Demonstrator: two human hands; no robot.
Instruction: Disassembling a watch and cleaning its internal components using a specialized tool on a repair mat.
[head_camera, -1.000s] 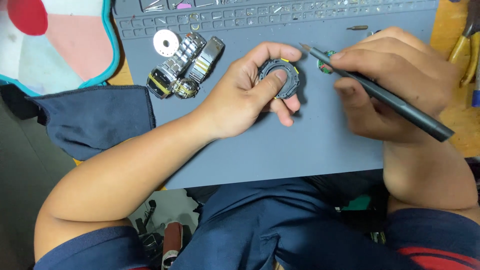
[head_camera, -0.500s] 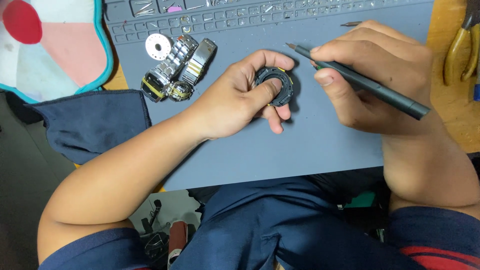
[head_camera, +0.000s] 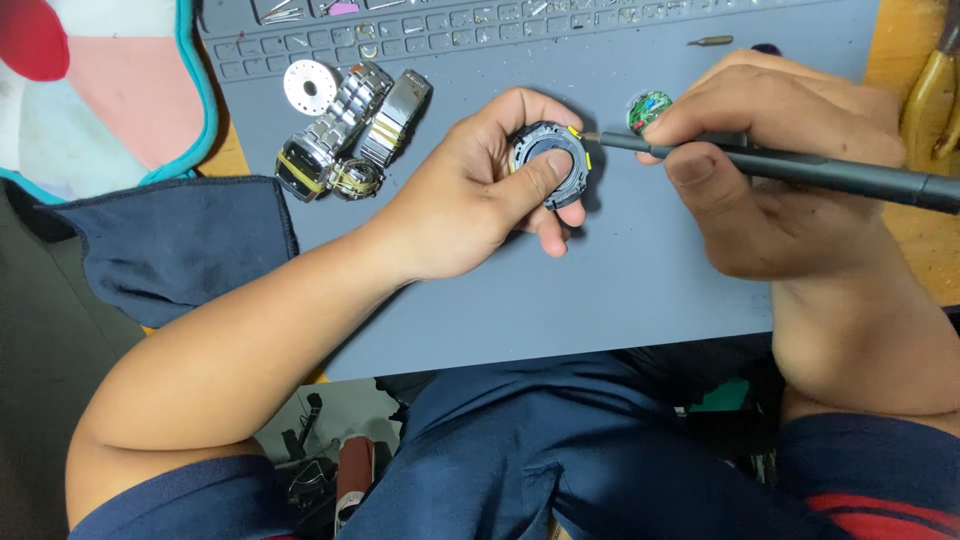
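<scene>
Biggest thing in view was the grey work mat (head_camera: 620, 290) covering most of the desk (head_camera: 905, 60), with a row of little moulded compartments along its far edge holding tiny parts. Off to the left sat a pink and white cushion with a teal edge (head_camera: 90, 110), and a dark blue cloth (head_camera: 170, 250) lay just below it, overlapping the mat's left side. The left hand (head_camera: 470, 205) was clenched around a round dark watch case (head_camera: 550, 162), thumb pressed across its open front and fingers curled behind, holding it tilted just above the mat near the middle. The right hand (head_camera: 770, 170) was grasping a long black screwdriver (head_camera: 800, 172) like a pen, the shaft running off to the right and the fine tip touching the right rim of the case, next to a small yellow bit there. A metal link watch bracelet (head_camera: 355, 130) lay in folded pieces on the mat to the left of the left hand, well apart from the case, with a small silver disc (head_camera: 310, 87) right beside it. Peeking out behind the right fingers was a small round green piece (head_camera: 648, 108), probably the watch's inner module, though it was mostly hidden. Yellow-handled pliers (head_camera: 925, 95) lay at the right edge of the desk.
</scene>
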